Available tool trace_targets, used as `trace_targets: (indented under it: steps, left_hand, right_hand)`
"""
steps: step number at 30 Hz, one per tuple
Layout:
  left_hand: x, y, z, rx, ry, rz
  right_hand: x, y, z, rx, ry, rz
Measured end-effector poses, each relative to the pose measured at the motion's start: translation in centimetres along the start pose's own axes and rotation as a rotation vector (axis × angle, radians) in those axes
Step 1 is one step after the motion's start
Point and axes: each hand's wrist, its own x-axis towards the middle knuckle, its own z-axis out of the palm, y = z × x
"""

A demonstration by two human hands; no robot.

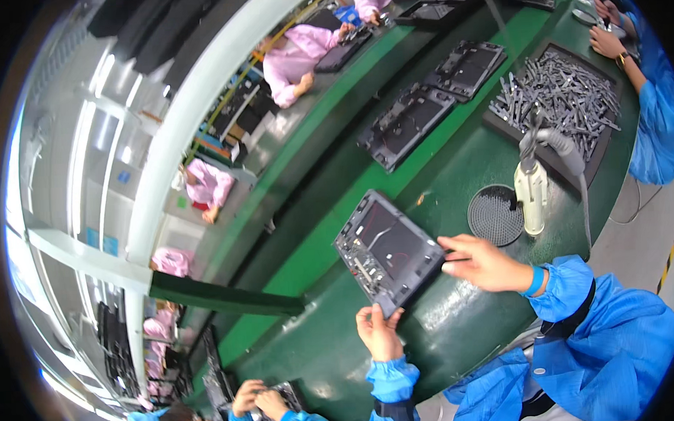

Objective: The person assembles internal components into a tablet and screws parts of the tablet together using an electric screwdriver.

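A flat, dark grey device housing (pixel 401 247) lies tilted over the green worktop in front of me. Its inner side faces up, showing a circuit board (pixel 366 267) along the left and thin red and white wires. My left hand (pixel 379 335) pinches its near corner between thumb and fingers. At its right corner, my right hand (pixel 489 264) holds the edge, with the fingertips partly hidden by the rim. Nearest my right hand are a round ribbed dark dish (pixel 494 215) and a cream-coloured hand tool (pixel 531 198) standing upright.
A black tray (pixel 565 154) heaped with grey strip-like parts stands at the right. Two similar housings (pixel 407 125) (pixel 466 69) sit on the green belt (pixel 336 229) beyond. A post (pixel 225 294) juts in at left. Co-workers' hands (pixel 258 399) (pixel 606 41) work on either side.
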Motion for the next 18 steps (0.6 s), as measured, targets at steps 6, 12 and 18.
trace_targets:
  steps: [6,12,18]
  left_hand:
    - [17.0,2.0,0.9,-0.032,0.168,0.106]
    - [21.3,-2.6,3.8,1.196,0.436,1.196]
    - [22.9,-3.0,13.6,0.883,-0.116,0.495]
  right_hand:
    - [1.1,-1.5,-0.2,-0.042,-0.141,0.03]
    - [2.1,0.2,0.4,-0.21,-0.112,0.039]
    - [2.1,-0.4,0.6,-0.326,-0.169,-0.026]
